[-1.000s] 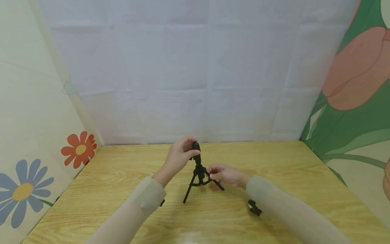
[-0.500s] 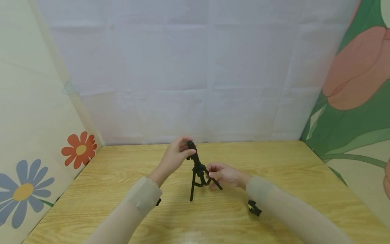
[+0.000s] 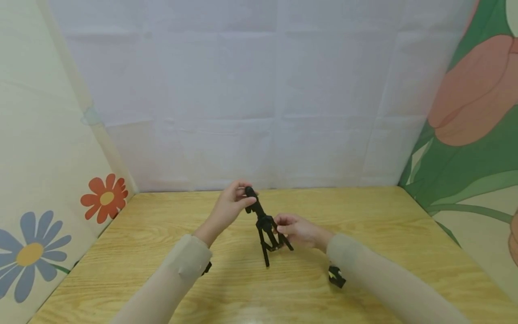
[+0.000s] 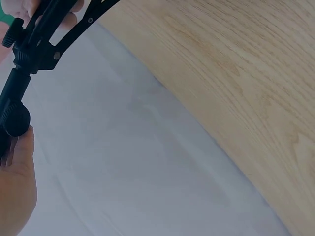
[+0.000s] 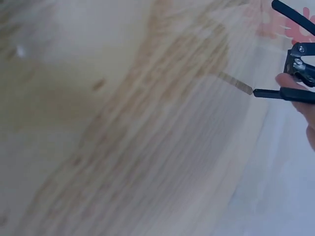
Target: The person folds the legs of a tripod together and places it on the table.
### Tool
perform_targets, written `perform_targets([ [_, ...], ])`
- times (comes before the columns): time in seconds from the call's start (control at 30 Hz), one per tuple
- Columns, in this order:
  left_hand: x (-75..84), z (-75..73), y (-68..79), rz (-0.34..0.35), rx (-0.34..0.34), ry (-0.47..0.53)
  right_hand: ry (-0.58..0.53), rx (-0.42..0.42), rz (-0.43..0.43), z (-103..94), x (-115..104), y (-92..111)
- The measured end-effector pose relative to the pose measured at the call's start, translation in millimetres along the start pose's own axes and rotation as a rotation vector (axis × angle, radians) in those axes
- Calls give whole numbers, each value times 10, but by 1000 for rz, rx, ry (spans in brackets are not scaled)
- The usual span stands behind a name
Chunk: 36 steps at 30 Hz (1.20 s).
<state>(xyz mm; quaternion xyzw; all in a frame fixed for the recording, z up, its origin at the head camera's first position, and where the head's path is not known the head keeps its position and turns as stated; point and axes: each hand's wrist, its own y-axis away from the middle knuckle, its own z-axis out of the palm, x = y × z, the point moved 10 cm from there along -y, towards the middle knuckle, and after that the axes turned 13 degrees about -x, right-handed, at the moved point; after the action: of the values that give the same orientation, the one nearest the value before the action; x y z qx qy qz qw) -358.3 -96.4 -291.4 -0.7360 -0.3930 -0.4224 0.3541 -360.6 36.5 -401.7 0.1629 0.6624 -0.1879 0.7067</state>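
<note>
A small black tripod (image 3: 265,223) is held over the table with its top leaning left. My left hand (image 3: 224,209) grips its upper end, thumb in front, fingers behind. In the left wrist view the thumb (image 4: 23,157) lies by a round knob on the tripod's column (image 4: 19,81). Lower down, my right hand (image 3: 299,231) pinches the tripod around its right leg. A dark leg (image 5: 268,93) and a brace joint (image 5: 298,64) show at the right edge of the right wrist view, beside a fingertip. Part of the right fingers is hidden behind the legs.
The wooden table (image 3: 141,252) meets a white cloth backdrop (image 3: 243,90) at its far edge. Flower-printed panels flank it, left (image 3: 40,157) and right (image 3: 477,180). A small black object (image 3: 336,276) shows by the right cuff, another (image 3: 207,268) by the left.
My left hand has shifted slightly left, tilting the tripod's top that way. The near leg's foot has swung right, and the legs look closer together. My right hand has barely moved.
</note>
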Motion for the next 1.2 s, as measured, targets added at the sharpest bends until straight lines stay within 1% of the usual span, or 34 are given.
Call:
perform_targets([
  [0.3, -35, -18, -9, -45, 16, 12, 2, 22, -16, 26, -58, 9],
  [0.47, -50, -17, -19, -43, 29, -6, -13, 13, -40, 55, -85, 14],
  [0.57, -64, 0, -21, -46, 44, -1, -24, 19, -38, 46, -73, 14],
  [0.77, -145, 113, -35, -111, 47, -31, -15, 34, 7, 47, -45, 7],
  [0.87, -161, 128, -41, -120, 67, -36, 6, 55, 45, 43, -33, 2],
  [0.93, -171, 116, -49, -113, 83, -32, 39, 80, 70, 25, -28, 5],
  [1.0, -198, 93, -57, -112, 97, -15, 97, 110, 97, 3, -29, 12],
  [1.1, -274, 64, -70, -121, 102, 27, 228, 154, 123, -37, -49, 30],
  [1.2, -360, 54, -80, -132, 81, 86, 349, 195, 136, -89, -59, 61],
])
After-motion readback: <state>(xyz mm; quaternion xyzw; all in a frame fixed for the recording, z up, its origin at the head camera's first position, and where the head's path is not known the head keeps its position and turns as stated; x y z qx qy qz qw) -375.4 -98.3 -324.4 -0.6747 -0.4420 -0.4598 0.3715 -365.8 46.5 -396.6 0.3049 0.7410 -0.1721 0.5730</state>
